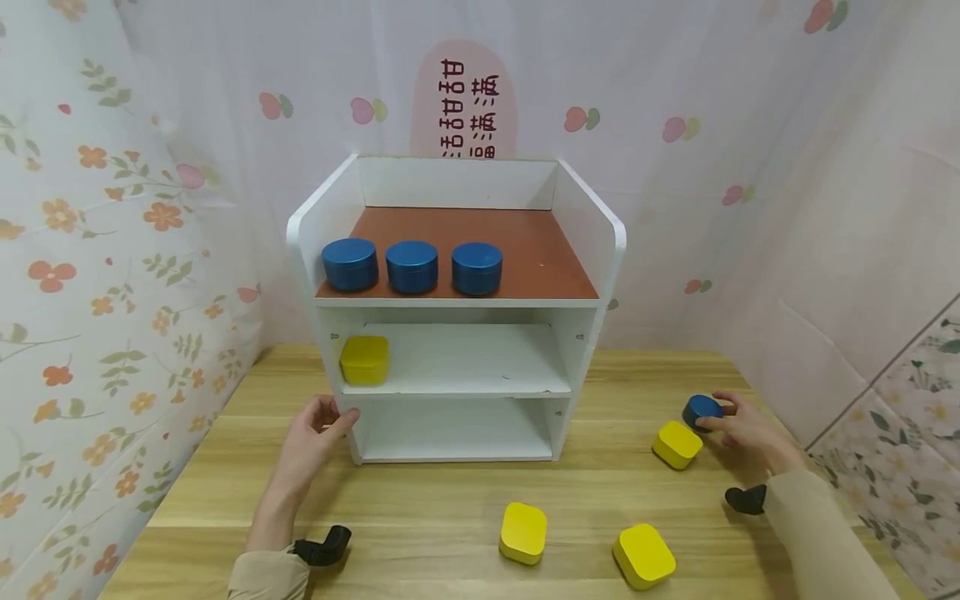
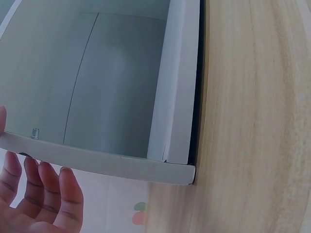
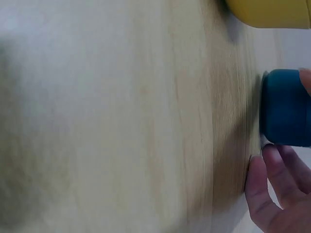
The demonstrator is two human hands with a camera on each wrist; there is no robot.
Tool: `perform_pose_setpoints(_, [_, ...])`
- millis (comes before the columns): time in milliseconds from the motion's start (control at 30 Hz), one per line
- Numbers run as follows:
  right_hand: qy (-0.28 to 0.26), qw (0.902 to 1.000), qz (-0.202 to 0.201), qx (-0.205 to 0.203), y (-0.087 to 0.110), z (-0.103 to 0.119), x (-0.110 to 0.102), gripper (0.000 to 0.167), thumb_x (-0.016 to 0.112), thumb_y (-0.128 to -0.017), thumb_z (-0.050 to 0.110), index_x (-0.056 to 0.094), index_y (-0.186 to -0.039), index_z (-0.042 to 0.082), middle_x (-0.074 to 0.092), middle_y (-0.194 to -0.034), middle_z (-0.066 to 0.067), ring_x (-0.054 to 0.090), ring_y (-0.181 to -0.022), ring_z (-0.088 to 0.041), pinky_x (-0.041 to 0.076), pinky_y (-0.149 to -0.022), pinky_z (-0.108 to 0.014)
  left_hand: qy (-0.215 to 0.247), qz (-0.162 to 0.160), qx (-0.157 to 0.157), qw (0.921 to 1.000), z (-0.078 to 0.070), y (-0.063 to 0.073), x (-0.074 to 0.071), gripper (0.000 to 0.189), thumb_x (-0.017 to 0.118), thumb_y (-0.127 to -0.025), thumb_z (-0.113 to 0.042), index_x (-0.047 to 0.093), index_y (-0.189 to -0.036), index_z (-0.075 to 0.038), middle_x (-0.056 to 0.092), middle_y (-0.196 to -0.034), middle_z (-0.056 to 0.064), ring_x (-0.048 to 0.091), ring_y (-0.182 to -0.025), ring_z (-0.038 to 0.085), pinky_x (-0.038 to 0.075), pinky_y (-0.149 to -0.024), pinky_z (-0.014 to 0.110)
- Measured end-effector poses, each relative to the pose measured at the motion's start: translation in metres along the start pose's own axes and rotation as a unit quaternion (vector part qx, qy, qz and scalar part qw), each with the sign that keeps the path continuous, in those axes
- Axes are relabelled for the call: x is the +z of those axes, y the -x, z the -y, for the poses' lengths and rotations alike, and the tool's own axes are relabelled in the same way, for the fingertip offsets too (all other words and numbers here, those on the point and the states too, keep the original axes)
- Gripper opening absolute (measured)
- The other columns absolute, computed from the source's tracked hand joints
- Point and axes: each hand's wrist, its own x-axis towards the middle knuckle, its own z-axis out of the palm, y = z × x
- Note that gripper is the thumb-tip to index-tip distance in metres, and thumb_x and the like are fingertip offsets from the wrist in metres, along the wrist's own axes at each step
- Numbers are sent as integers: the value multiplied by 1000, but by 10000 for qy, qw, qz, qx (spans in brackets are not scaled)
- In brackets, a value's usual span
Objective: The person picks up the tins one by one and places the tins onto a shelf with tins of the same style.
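Observation:
My left hand (image 1: 309, 440) holds the left side panel of a white shelf unit (image 1: 461, 304) near its bottom. In the left wrist view the fingers (image 2: 70, 199) lie along the panel's outside, with the thumb at its other face. At the right of the table, my right hand (image 1: 752, 431) grips a small round blue tin (image 1: 701, 412) between thumb and fingers. The right wrist view shows that tin (image 3: 285, 109) low over the wood, with fingertips at its side. A square yellow tin (image 1: 677, 444) sits just in front of it.
Three round blue tins (image 1: 412, 267) stand in a row on the unit's brown top. One yellow tin (image 1: 365, 360) is at the left of the middle shelf. Two more yellow tins, one near the centre (image 1: 523, 532) and another farther right (image 1: 644, 556), lie on the front of the table.

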Motion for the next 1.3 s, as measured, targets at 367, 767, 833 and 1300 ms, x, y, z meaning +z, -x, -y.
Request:
perform_pose_setpoints(367, [675, 9972, -53, -305, -3, 3, 0, 77, 68, -93, 24, 22, -137, -19, 31, -129, -49, 51, -104, -47, 51, -80, -44, -20, 35, -16, 10000, 1, -3, 2, 37, 70, -93, -26, 51, -110, 0, 55, -101, 10, 50, -93, 16, 41, -76, 25])
perform_pose_setpoints(767, [1032, 9924, -11, -667, 1, 18, -13, 68, 70, -89, 14, 26, -128, -21, 38, -122, -47, 48, -105, -52, 46, -86, -54, -21, 16, 71, 10000, 3, -4, 2, 35, 69, -94, -25, 50, -108, 1, 55, -100, 10, 52, -93, 16, 44, -76, 25])
perform_pose_setpoints(833, [1060, 9913, -104, -778, 1, 19, -15, 67, 71, -87, 12, 29, -127, -21, 39, -120, -47, 49, -103, -52, 46, -84, -53, -18, 12, 36, 10000, 3, -2, 1, 35, 69, -94, -25, 50, -107, 1, 55, -100, 10, 52, -93, 16, 43, -76, 25])
perform_pose_setpoints(1300, [813, 9907, -111, -1089, 8, 36, -22, 70, 71, -89, 14, 27, -133, -18, 31, -130, -44, 44, -109, -55, 45, -86, -57, 32, 68, -36, 10000, 2, -2, 0, 37, 69, -94, -25, 50, -112, 0, 54, -103, 10, 51, -96, 16, 43, -77, 25])
